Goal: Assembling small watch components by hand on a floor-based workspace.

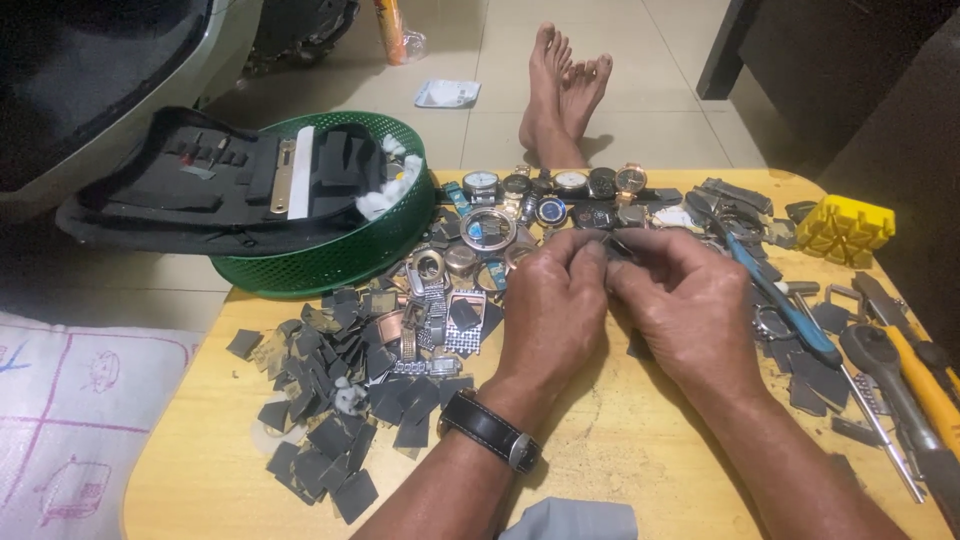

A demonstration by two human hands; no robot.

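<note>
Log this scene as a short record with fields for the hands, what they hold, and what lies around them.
left hand: wears a dark wristwatch, pinches a small dark part
right hand: pinches the same part
surface: yellow wooden table
left of hands: pile of dark grey squares, green basket with black tool case
behind hands: row of watches
right: blue-handled tool, yellow block

On the floor beyond the wooden table lies a small flat packet, rectangular, white and pale blue. Further from the table, to the left of the packet, stands an orange tube-shaped wrapper, partly cut off.
</note>
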